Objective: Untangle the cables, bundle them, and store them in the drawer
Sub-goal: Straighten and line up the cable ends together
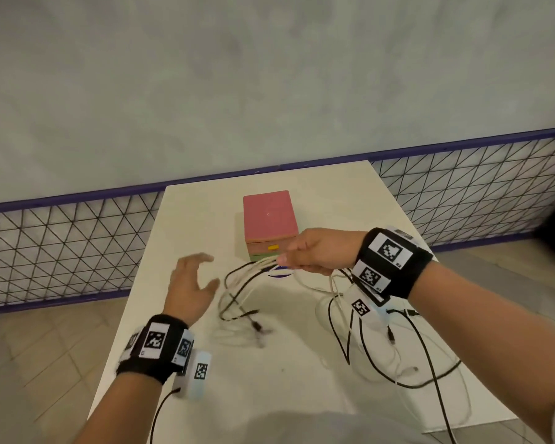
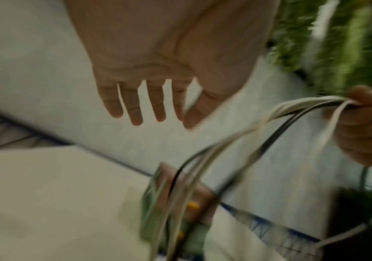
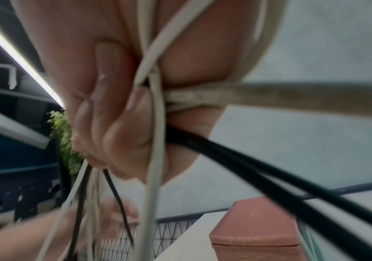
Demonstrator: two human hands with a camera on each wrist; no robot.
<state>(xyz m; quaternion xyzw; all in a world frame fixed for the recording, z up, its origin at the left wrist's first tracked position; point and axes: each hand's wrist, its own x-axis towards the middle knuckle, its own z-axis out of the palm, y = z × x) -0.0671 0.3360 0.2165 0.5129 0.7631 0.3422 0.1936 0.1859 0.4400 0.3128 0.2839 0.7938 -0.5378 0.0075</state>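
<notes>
A tangle of white and black cables (image 1: 247,283) hangs over the white table (image 1: 186,219). My right hand (image 1: 314,251) grips a gathered bunch of these cables (image 3: 156,109) above the table, just in front of the drawer box. Loops trail down left and right of the fist, with black plug ends (image 1: 255,325) near the tabletop. My left hand (image 1: 193,283) hovers to the left of the hanging loops, fingers (image 2: 136,106) spread and holding nothing. The small drawer box (image 1: 269,222) has a pink top and a yellow handle (image 1: 272,247); its drawers look closed.
More cable loops (image 1: 398,357) spill over the table's right front part. A purple-framed wire mesh fence (image 1: 61,251) runs behind and beside the table, under a grey wall. Tiled floor lies on both sides. Green foliage (image 2: 348,44) shows in the left wrist view.
</notes>
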